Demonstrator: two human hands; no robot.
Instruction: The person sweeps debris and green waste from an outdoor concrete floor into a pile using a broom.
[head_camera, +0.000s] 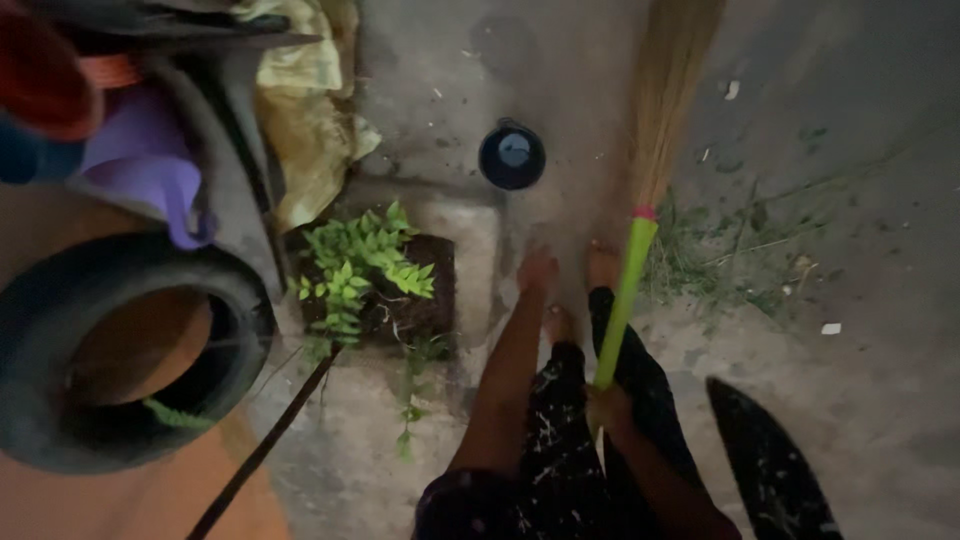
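Observation:
My right hand (608, 405) grips the bright green handle of a grass broom (628, 285). Its tan bristles (665, 100) reach out over the concrete ground ahead of me. My left hand (537, 270) hangs low in front of me with loose fingers and nothing in it, close to the edge of a raised concrete slab (470, 225). My bare feet (603, 265) and dark patterned trousers (560, 440) show between the two arms. A round black bowl (512, 155) sits on the ground just beyond my left hand.
A small leafy plant in a dark pot (370, 270) stands left of my left hand. A black tyre (120, 350) lies at far left, with purple and yellow cloth (305, 110) behind it. A thin dark stick (265, 450) leans by the plant. Weeds (700, 260) grow at right.

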